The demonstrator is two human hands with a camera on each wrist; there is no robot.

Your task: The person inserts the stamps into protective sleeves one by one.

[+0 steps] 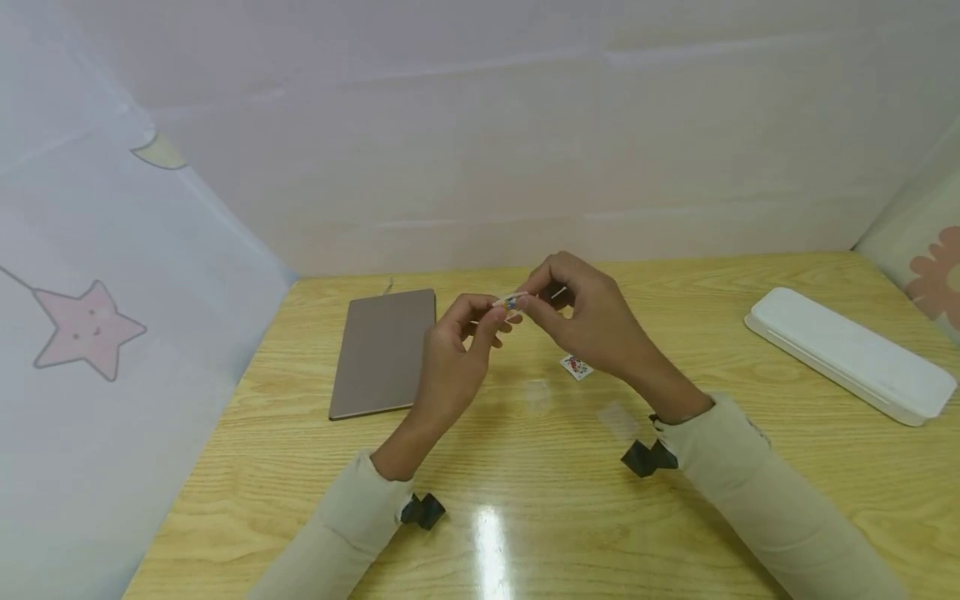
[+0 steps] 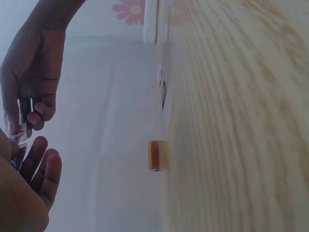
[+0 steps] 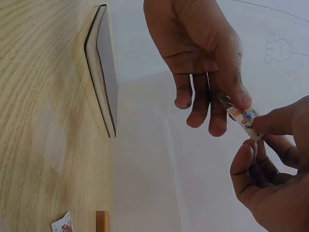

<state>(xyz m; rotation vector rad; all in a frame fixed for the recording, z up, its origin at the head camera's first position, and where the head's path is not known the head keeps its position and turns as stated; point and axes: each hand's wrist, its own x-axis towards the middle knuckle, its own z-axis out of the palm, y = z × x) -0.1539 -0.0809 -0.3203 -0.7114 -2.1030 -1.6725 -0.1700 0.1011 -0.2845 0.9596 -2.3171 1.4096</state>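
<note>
Both hands, left hand (image 1: 450, 367) and right hand (image 1: 592, 321), pinch a small printed sticker (image 1: 511, 302) between fingertips, raised above the wooden table (image 1: 750, 467), right of the brown notebook (image 1: 382, 352).

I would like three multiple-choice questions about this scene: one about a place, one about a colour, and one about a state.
1. Where does the brown notebook lie?
A. on the person's left side of the table
B. under the white case
C. in the right hand

2. What colour is the long case on the table?
A. black
B. white
C. red

3. What are the two hands doing?
A. both lie flat on the table
B. both pinch one small printed piece above the table
C. one lifts the notebook

Answers:
1 A: the head view shows it left of the left hand.
2 B: it is plain white, near the right edge.
3 B: left hand and right hand meet at the small printed piece, held clear of the table; a similar small piece lies below.
</note>
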